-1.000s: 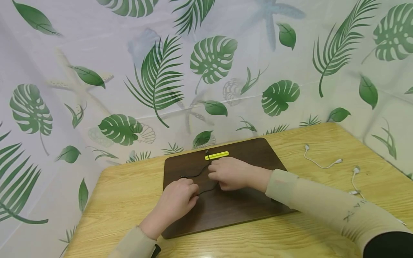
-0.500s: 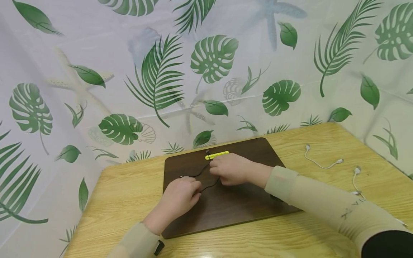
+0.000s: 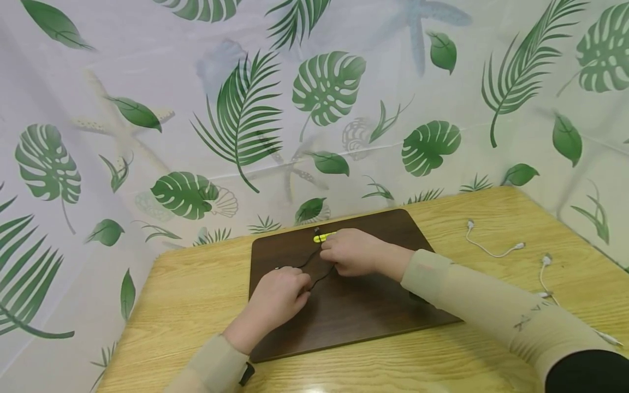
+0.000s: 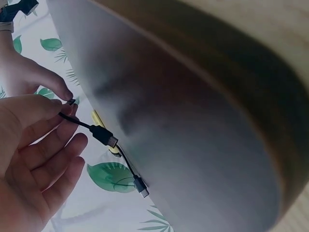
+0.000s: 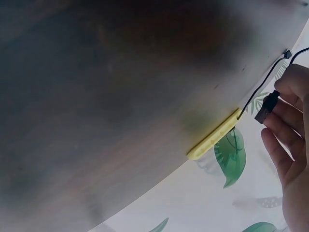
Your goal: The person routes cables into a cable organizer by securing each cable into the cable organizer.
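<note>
On a dark brown board (image 3: 363, 311) lies a yellow cable clip strip (image 3: 325, 237), partly covered by my right hand (image 3: 351, 252). One black cable (image 5: 258, 92) runs through the strip's end slot; its small plug (image 4: 141, 187) lies on the board, near my left hand. A second black cable (image 3: 321, 278) stretches between both hands. My left hand (image 3: 279, 289) pinches it near one end, where a black plug (image 4: 101, 135) sticks out past the fingertips. Between thumb and fingers, my right hand holds the cable's USB plug (image 5: 267, 107), metal end toward the strip.
Several short white cables lie on the wooden table (image 3: 191, 305) to the right: one white cable (image 3: 484, 248) near the back, another white cable (image 3: 543, 278) closer, and a white plug (image 3: 608, 337) by the right sleeve. A leaf-printed cloth (image 3: 344, 109) hangs behind the table.
My right hand has shifted slightly up and now covers more of the yellow strip. My left hand has moved a little right and up, still pinching the cable.
</note>
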Demonstrator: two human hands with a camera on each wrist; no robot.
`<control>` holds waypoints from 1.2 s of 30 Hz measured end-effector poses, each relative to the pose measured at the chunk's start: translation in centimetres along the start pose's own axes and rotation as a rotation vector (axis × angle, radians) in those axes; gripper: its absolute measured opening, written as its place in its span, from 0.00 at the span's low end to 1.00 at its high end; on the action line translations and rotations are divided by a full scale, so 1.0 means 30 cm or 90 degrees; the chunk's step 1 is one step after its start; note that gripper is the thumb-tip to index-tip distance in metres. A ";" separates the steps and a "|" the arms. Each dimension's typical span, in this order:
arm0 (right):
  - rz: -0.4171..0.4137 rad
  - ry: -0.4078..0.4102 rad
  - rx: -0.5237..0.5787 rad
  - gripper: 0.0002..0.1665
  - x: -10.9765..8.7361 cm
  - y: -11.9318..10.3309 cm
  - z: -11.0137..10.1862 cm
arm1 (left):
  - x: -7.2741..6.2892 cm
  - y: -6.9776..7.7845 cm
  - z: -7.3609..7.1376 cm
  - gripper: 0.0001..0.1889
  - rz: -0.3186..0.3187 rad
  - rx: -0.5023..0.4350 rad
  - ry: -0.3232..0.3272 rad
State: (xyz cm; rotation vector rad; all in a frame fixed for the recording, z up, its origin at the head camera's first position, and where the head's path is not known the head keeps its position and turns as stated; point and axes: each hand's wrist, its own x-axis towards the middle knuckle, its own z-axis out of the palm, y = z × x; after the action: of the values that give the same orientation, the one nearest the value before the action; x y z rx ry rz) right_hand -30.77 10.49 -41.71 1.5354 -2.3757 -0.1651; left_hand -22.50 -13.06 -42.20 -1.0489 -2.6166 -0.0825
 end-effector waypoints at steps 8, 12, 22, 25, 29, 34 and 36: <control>0.011 -0.002 0.004 0.09 0.003 0.020 0.015 | 0.011 -0.004 0.008 0.09 -0.001 0.002 0.012; 0.016 0.006 0.005 0.09 0.003 0.026 0.017 | 0.016 -0.005 0.012 0.08 -0.003 0.003 0.008; 0.030 0.025 -0.021 0.08 0.013 0.033 0.025 | 0.025 -0.006 0.028 0.09 -0.024 0.000 -0.019; 0.032 0.034 -0.031 0.07 0.015 0.033 0.027 | 0.029 -0.005 0.034 0.10 -0.025 -0.001 -0.027; 0.037 0.045 -0.032 0.07 0.021 0.036 0.027 | 0.037 -0.005 0.039 0.10 -0.027 -0.001 -0.037; 0.048 0.056 -0.034 0.07 0.026 0.040 0.024 | 0.049 -0.008 0.040 0.10 -0.024 0.005 -0.049; 0.050 0.059 -0.036 0.07 0.028 0.041 0.025 | 0.055 -0.011 0.036 0.10 -0.018 0.010 -0.049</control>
State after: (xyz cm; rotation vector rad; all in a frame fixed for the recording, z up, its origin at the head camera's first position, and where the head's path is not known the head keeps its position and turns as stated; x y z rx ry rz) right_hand -32.40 10.21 -41.94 1.3920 -2.3344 -0.1389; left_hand -24.15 -12.02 -42.69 -1.0301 -2.6974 -0.0289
